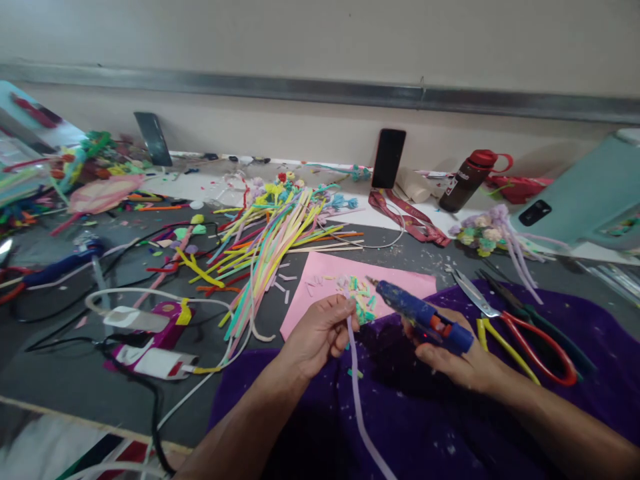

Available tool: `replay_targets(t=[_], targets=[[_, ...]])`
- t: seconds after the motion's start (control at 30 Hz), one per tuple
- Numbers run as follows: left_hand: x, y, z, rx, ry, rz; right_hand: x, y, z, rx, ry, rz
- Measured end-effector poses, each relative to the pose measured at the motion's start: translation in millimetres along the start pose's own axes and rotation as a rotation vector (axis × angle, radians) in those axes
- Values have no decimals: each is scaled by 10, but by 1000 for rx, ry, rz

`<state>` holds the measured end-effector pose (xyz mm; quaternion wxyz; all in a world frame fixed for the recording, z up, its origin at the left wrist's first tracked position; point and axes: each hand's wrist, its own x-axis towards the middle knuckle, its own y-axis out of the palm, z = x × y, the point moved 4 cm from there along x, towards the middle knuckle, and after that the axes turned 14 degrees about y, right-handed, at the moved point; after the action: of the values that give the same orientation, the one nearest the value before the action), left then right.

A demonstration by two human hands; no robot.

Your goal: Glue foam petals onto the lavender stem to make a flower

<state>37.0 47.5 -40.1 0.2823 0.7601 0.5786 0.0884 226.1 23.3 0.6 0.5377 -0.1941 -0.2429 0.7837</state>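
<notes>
My left hand (320, 333) is closed in a pinch on the top of a long lilac pipe cleaner (357, 393) that hangs down over the purple cloth (400, 427). Just above my fingers sits a small cluster of green and pastel pieces (361, 300) on a pink paper sheet (320, 280). My right hand (457, 357) is wrapped round a blue glue gun (425, 317), whose nozzle points left toward that cluster, a short gap away.
A heap of coloured pipe cleaners (270, 247) lies behind the pink sheet. Red-handled scissors (520, 327) rest at the right on the cloth. A second glue gun (150, 333) with cables lies at the left. A phone (389, 158) and a dark bottle (465, 180) stand by the wall.
</notes>
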Motion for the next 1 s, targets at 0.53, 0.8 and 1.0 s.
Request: replay_targets(t=[0.53, 0.8, 1.0], targets=[[-109, 89, 89, 5, -40, 109, 165, 82, -638, -1057, 315, -260], [-160, 107, 74, -21, 8, 183, 59, -73, -207, -1146, 106, -301], [-229, 143, -64, -81, 95, 224, 808, 219, 354, -873, -171, -20]])
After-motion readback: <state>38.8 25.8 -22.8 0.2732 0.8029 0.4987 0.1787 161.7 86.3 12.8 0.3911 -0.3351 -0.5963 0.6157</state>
